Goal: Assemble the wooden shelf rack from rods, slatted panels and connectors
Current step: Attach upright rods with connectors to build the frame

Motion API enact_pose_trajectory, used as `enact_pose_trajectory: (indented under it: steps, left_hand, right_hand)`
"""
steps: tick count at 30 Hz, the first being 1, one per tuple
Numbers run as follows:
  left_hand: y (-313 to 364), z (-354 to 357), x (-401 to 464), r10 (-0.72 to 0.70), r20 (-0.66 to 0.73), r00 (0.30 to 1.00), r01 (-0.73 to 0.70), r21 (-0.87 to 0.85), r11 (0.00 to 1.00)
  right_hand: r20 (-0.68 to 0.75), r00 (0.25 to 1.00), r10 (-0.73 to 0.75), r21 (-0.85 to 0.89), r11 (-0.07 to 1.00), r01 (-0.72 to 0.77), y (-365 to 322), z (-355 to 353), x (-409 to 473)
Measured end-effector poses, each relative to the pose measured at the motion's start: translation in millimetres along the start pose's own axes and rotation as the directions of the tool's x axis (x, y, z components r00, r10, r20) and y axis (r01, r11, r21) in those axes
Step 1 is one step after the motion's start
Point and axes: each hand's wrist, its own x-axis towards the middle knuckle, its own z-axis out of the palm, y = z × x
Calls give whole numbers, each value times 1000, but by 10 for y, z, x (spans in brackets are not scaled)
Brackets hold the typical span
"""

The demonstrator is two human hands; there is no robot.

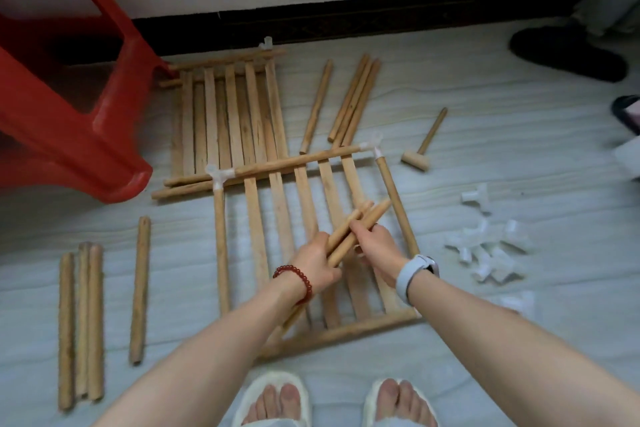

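Rods (360,224), a small bundle slanting at the frame's center, are being gripped by both hands: the left hand (317,262) is wrapping around their middle, and the right hand (375,246) is curling its fingers around one beside it. Under them a slatted panel (277,204) is lying on the pale floor (502,149), with white connectors (216,175) sitting at its upper corners. A second panel (225,114) is lying above it, touching a red stool (62,107) at upper left. Loose rods (81,322) are resting at lower left, a wooden mallet (424,142) and spare connectors (488,250) at right. No readable writing is showing.
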Motion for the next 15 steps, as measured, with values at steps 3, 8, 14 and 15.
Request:
enact_pose_trajectory:
  steps: [3,8,14,15]
  left_hand:
    - [-21,157,112,41,-32,999,-35,175,984]
    - [-135,305,247,-28,-75,997,58,423,904]
    - [-220,283,148,-72,-101,992,92,211,973]
    - [-233,287,129,-69,-115,991,91,206,974]
  right_hand:
    - [-123,988,-89,-352,935,40,181,-84,108]
    - [-142,983,-119,-408,912,51,362,-110,179]
    - [-124,992,-5,-247,969,-26,345,-15,197]
    - [-133,991,-9,-206,978,-19,359,-3,169]
